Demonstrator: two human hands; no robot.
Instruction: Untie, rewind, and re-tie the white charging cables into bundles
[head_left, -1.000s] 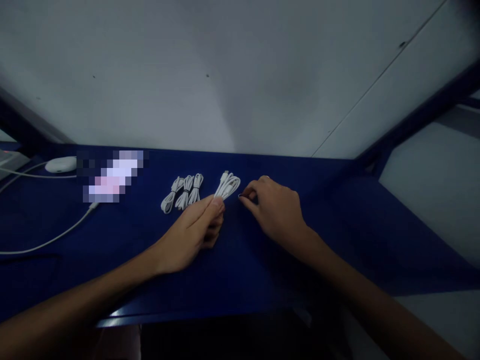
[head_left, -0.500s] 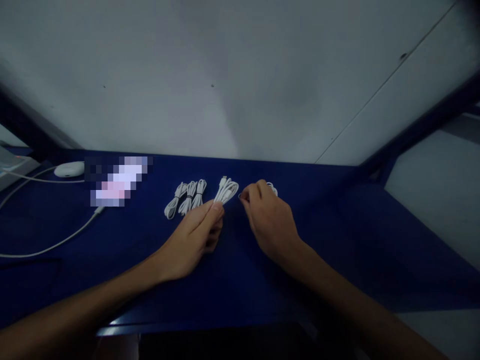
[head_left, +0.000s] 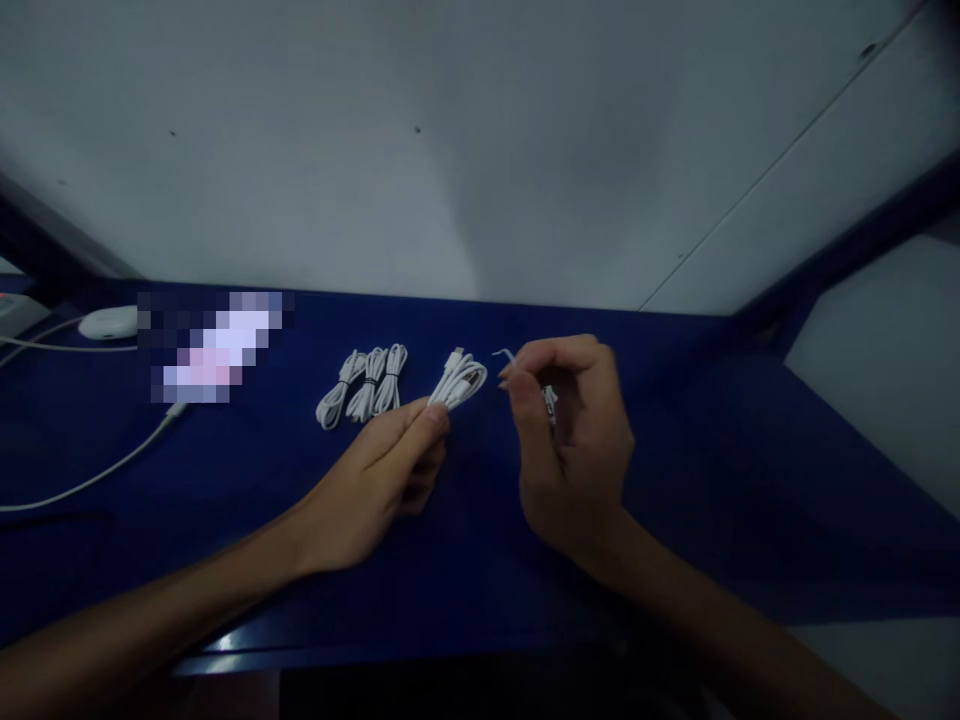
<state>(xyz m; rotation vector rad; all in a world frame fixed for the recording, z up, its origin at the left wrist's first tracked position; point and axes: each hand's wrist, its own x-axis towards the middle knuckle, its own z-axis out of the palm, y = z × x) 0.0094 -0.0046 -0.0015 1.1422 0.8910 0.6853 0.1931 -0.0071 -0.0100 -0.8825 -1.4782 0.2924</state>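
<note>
My left hand (head_left: 394,455) is closed around the lower end of a coiled white USB cable (head_left: 465,378), whose loops and plug ends stick out above the thumb. To the right, my right hand (head_left: 574,440) pinches a thin bent twist tie (head_left: 504,354) between thumb and fingertips, apart from the cable. Part of another white cable (head_left: 550,400) shows through the gap behind the right thumb; the rest of it is hidden. Beside the left hand lie three white cable bundles (head_left: 343,388), bound at the middle with dark ties.
A blurred-out phone-like object with a lit face (head_left: 217,345) lies at the left on the blue table (head_left: 480,570), a white cord (head_left: 112,490) running from it. A white rounded case (head_left: 109,322) sits nearby. A pale wall (head_left: 525,200) rises behind the table.
My right hand has turned and lifted to the right, bringing the twist tie into view at its fingertips. The left hand keeps its hold on the cable. The view has shifted slightly.
</note>
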